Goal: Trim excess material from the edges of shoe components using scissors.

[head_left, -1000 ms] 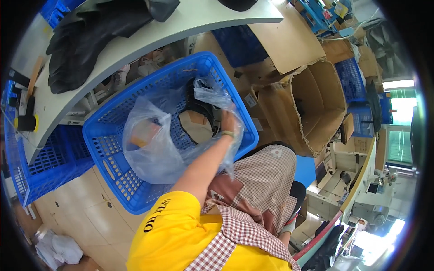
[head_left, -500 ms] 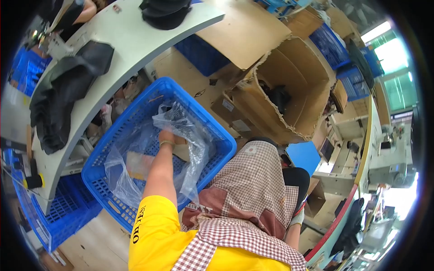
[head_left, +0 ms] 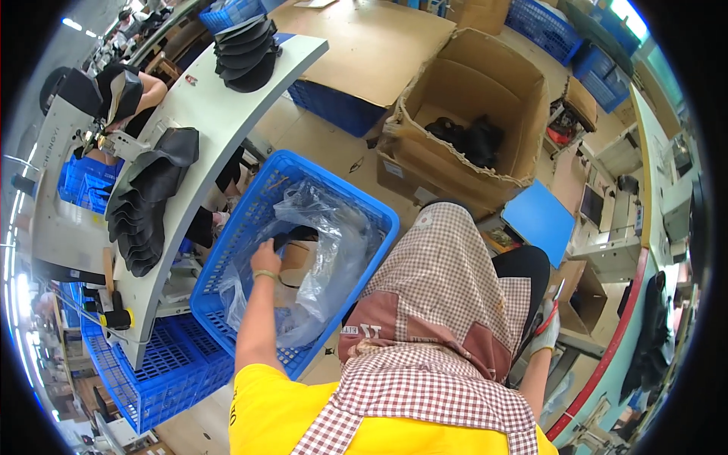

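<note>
My left hand (head_left: 265, 256), with a band at the wrist, reaches into a blue plastic basket (head_left: 203, 292). Its fingers are closed at the edge of a black-and-tan piece (head_left: 298, 260), whose full shape is hidden. Clear plastic bag film (head_left: 322, 277) lines the basket and lies crumpled around that piece. Down at my right side, my right hand (head_left: 547, 332) wears a pale glove and is closed around red-handled scissors (head_left: 547, 315), blades pointing up and away.
On the curved white table (head_left: 201, 136) at left lie overlapping black pieces (head_left: 148, 205) and a black stack (head_left: 246, 57). A cardboard box (head_left: 474, 95) with dark pieces stands ahead. Another person's arm (head_left: 154, 91) is beyond the table. A red-edged bench (head_left: 607, 356) runs along my right.
My left hand has drawn back toward the basket's left side, and the black-and-tan piece shows more. The view has shifted, bringing my right hand and its scissors into plain sight.
</note>
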Demonstrator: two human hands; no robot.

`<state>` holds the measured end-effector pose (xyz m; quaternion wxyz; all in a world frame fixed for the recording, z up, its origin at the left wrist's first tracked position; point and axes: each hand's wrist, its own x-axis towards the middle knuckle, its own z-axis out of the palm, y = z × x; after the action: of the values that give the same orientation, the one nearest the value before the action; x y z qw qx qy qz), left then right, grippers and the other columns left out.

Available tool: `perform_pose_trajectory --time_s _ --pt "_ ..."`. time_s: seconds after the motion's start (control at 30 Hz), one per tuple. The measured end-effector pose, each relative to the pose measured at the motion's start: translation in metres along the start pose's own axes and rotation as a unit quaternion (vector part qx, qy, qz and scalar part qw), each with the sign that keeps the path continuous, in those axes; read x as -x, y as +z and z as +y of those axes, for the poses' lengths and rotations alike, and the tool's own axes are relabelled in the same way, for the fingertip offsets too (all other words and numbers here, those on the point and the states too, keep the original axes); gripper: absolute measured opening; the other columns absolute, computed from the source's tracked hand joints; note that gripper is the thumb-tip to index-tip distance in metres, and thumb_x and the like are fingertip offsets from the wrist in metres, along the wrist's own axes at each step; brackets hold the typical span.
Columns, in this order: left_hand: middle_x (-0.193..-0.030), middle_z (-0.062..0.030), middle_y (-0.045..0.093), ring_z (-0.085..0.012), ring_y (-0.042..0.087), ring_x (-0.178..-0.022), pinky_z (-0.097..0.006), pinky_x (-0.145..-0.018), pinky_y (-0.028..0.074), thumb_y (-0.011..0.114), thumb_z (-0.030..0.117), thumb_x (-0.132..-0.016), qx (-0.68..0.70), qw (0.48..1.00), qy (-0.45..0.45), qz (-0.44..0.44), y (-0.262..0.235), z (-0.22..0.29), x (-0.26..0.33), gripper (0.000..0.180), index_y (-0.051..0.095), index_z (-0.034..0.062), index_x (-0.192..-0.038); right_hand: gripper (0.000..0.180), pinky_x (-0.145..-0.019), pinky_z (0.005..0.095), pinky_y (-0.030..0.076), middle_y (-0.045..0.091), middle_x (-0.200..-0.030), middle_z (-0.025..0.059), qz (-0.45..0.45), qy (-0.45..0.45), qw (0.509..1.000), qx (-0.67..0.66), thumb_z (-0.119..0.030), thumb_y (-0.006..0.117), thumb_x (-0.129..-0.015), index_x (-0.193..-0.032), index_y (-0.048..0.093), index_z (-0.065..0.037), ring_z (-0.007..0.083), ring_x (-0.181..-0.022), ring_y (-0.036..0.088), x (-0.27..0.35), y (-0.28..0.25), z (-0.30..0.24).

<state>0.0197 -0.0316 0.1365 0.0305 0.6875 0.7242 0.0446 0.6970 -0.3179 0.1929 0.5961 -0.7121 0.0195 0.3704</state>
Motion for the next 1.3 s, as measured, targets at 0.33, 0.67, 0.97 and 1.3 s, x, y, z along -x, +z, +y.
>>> perform_pose_trajectory --time_s 0.33,0.67,0.97,1.3 --pt "-0.09 -0.0148 0.064 -0.0324 0.065 -0.081 -0.04 -0.069 0.053 0.062 0.01 -0.071 -0.134 0.977 0.02 0.165 -0.223 0.053 0.016 0.03 0.067 0.0085 -0.101 0.055 -0.04 0.0224 0.036 0.05 -0.068 -0.0017 -0.109 -0.241 0.949 0.169 -0.008 0.057 -0.077 -0.131 0.049 -0.007 0.0061 -0.044 0.044 0.094 0.112 -0.124" --pt "-0.092 -0.019 0.069 -0.0319 0.069 -0.081 -0.041 -0.07 0.057 0.05 0.01 -0.086 -0.255 0.959 -0.123 0.035 -0.081 -0.01 -0.017 0.019 0.068 0.0025 -0.087 0.056 -0.066 0.0221 0.046 0.055 -0.079 -0.0004 -0.388 -0.237 0.878 0.151 -0.011 0.069 -0.072 -0.125 0.054 -0.004 0.0055 -0.069 0.051 0.133 0.156 -0.097" --pt "-0.111 -0.0242 0.062 -0.039 0.06 -0.102 -0.043 -0.087 0.049 0.046 0.001 -0.078 -0.051 0.986 -0.062 0.145 -0.183 0.041 0.026 0.037 0.064 -0.001 -0.11 0.052 -0.06 0.0207 0.043 0.05 -0.071 -0.0033 -0.207 -0.187 0.913 0.298 -0.006 0.063 -0.073 -0.124 0.056 -0.004 0.0048 -0.063 0.05 0.114 0.122 -0.098" --pt "-0.103 -0.0215 0.065 -0.0277 0.064 -0.087 -0.036 -0.077 0.049 0.048 0.006 -0.086 0.141 0.892 0.104 0.417 -0.314 0.129 0.034 0.037 0.057 -0.0059 -0.12 0.059 -0.075 0.023 0.047 0.062 -0.082 0.0004 -0.316 -0.196 0.88 0.295 -0.016 0.068 -0.074 -0.13 0.051 -0.008 0.0078 -0.076 0.058 0.148 0.192 -0.11"
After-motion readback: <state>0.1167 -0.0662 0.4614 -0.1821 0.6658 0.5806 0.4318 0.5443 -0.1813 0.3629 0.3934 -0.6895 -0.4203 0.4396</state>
